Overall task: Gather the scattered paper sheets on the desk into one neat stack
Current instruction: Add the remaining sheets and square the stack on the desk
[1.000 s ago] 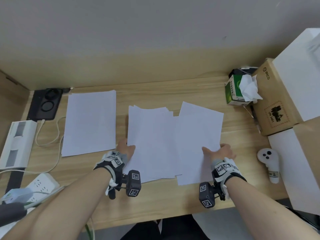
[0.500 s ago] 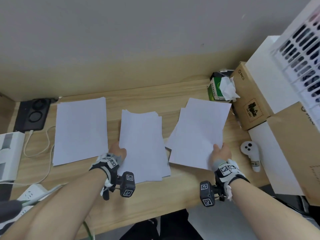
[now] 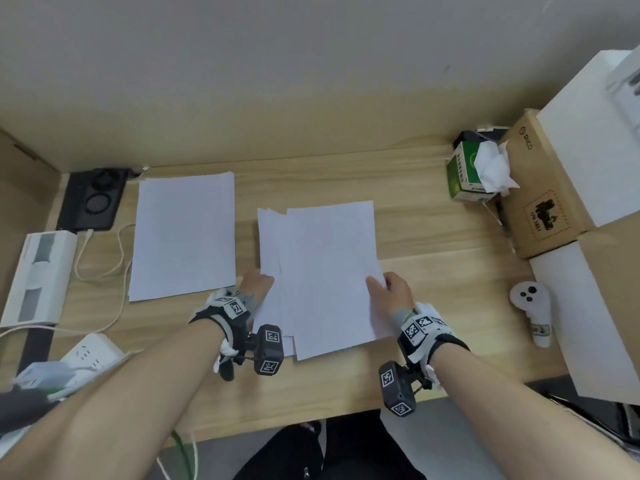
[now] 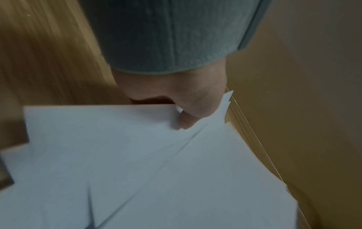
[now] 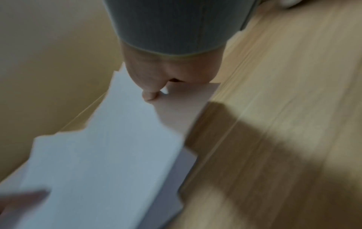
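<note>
I am pinching the uneven paper pile [image 3: 322, 271] at its near side edges with my left hand [image 3: 254, 284] and right hand [image 3: 389, 291], between them on the tabletop [image 3: 433, 244]. A separate sheet [image 3: 183, 235] is lying beyond my left hand's outer side.

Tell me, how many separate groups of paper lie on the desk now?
2. One lone sheet lies flat at the desk's left, untouched. One fanned pile sits in the middle, held between the left hand and right hand. Its sheet count stays hidden.

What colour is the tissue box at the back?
The cardboard tissue box is green and white, clearest in the head view.
</note>
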Demonstrator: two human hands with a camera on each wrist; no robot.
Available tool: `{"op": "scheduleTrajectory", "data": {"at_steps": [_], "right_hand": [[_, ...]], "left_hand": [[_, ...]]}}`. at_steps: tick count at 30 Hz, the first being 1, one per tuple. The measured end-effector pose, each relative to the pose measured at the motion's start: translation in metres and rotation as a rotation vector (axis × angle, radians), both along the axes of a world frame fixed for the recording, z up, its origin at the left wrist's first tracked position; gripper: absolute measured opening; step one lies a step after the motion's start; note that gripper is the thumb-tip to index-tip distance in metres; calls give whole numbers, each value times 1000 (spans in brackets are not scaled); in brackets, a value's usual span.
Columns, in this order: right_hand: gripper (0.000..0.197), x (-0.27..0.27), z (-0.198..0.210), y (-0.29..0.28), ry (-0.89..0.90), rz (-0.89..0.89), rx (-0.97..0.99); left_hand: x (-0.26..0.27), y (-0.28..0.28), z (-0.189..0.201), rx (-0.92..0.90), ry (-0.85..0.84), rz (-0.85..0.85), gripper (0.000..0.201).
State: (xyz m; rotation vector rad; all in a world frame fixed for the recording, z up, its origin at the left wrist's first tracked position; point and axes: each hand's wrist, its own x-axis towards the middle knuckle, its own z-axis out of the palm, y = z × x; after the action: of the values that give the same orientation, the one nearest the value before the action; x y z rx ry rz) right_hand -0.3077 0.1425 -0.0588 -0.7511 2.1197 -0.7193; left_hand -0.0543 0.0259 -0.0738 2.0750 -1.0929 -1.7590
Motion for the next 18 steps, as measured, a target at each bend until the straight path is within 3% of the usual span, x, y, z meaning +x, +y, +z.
{"op": "scheduleTrajectory", "data": {"at_steps": [1, 3, 5, 9, 11, 14, 18], "right_hand": [[28, 8, -1, -3, 16, 43, 23], [28, 21, -7, -10, 12, 108, 18], [22, 32, -6, -18, -13, 146, 21], [21, 43, 1, -34, -174, 116, 113], [17, 39, 8, -42, -233, 128, 127], [18, 28, 39, -61, -300, 81, 54], [21, 17, 112, -110, -358, 66, -113]], "left_hand": [[-4, 3, 11, 14, 61, 46, 26], [-3, 11, 12, 54, 136, 82, 38], [-2, 18, 18, 57, 201, 75, 35], [-3, 16, 14, 70, 4, 3, 41], [-2, 11, 23, 31, 28, 32, 39], [4, -5, 51, -23, 178, 62, 58], [0, -54, 119, -231, 205, 6, 39]]}}
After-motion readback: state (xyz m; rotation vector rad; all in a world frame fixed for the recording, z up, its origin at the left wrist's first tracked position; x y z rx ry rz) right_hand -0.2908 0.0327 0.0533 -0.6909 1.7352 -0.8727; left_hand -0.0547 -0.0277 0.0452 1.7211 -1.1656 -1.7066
